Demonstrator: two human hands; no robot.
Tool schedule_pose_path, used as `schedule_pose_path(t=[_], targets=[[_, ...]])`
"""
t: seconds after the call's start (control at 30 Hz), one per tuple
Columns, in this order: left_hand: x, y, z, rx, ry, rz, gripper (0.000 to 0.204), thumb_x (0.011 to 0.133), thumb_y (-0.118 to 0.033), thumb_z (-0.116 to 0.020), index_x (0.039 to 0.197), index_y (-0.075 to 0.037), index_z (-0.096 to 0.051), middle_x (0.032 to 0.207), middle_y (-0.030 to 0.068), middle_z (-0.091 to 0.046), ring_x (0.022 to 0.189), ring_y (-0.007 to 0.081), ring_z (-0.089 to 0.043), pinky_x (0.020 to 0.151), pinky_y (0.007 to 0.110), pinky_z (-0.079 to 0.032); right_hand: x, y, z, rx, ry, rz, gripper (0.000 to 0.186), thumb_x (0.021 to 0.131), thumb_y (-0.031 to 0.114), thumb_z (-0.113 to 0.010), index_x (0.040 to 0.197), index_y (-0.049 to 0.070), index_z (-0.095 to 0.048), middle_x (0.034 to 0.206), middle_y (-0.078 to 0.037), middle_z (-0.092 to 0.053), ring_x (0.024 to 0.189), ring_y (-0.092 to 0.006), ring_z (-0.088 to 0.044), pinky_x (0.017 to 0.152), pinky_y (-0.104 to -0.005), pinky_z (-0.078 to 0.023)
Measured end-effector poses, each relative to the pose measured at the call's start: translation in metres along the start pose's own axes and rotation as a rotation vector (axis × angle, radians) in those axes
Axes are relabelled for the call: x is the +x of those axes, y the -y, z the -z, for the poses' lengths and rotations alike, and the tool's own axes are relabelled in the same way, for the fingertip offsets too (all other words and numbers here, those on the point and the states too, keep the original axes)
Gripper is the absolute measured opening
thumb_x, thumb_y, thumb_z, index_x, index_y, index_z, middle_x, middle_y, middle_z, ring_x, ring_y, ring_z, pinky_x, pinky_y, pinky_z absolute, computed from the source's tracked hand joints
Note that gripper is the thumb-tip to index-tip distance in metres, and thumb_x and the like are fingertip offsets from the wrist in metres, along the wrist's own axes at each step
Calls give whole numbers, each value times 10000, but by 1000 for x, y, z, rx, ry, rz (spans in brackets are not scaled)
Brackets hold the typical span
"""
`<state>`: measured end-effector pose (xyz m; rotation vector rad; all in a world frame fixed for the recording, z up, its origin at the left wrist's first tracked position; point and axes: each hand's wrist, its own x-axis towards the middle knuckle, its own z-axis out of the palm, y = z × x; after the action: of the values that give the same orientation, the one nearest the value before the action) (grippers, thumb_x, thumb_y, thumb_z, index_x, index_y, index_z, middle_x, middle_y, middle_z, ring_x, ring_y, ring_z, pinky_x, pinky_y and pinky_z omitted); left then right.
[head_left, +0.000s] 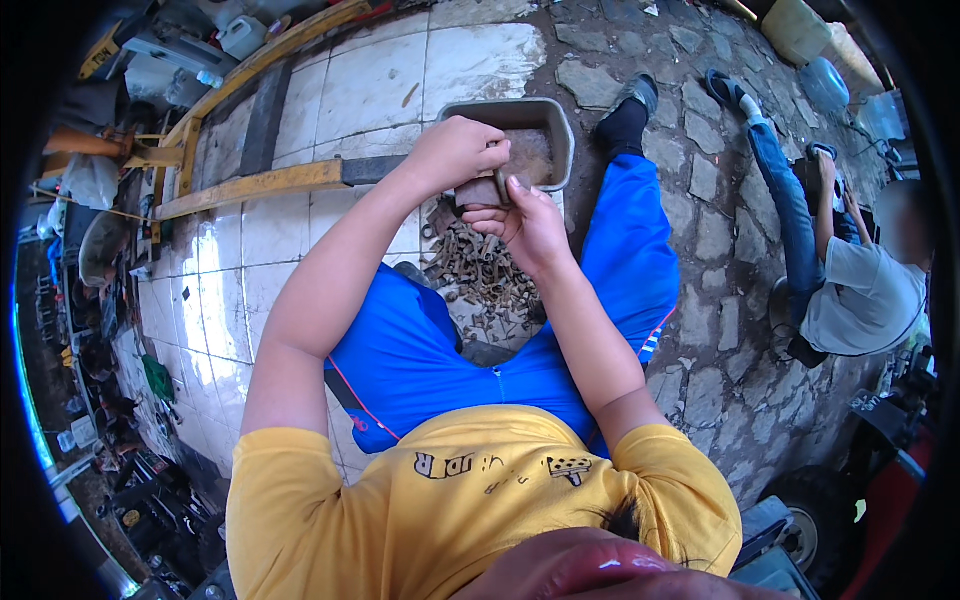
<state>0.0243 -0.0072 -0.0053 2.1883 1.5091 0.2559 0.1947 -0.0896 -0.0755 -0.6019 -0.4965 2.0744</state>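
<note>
Starting up close, looking down past a yellow short-sleeved T-shirt (480,470) with dark print across the chest, then onto bright blue track pants (632,235) with red piping, worn with knees wide apart. Between the legs, got a loose heap of small rusty-brown metal bits (488,265) dumped on the floor, mixed shapes, too small and jumbled to sort out by eye. Just past that, holding a small dull brown blocky piece (480,191) in front of the tub's near edge, that being a grey rectangular open plastic tub (566,150), all brown and grimy inside. Using both hands here: pinching from above with the left hand (457,155), fingers curled in, and pinching from the near right with the right hand (532,222), thumb up. Can't tell whether to call that one piece or two pressed together. Off left of the tub, seeing a yellow-painted bar frame (262,189) lying across shiny white floor tiles (365,95). Over right, rough grey stone paving (715,240), and farther out, sitting low, a person in a white shirt and blue jeans (865,295). Way back, spotting an off-white plastic jug (797,32) near a pale blue plastic container (824,84).
</note>
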Motion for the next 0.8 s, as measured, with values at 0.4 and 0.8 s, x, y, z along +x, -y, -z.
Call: schedule_pose_path(t=[0.4,0.8], targets=[[-1,-1,-2,-32,-60,-52,394,972,-398,-583,884,-33,-704,784,220,-655,741,425,-637,674,485,-486,9,7,17,133,-142,137,433,1143,306,-437,1300,-67,-592,1145,-231,-732,926,-330,-777,800,-390,-658],[-2,-1,1,-27,-10,-28,394,977,-396,-586,873,-30,-691,786,216,-655,742,428,-633,672,497,-489,1,-12,0,73,-47,8,415,1150,305,-426,1297,-53,-576,1146,-232,-725,956,-349,-772,801,-413,-660]])
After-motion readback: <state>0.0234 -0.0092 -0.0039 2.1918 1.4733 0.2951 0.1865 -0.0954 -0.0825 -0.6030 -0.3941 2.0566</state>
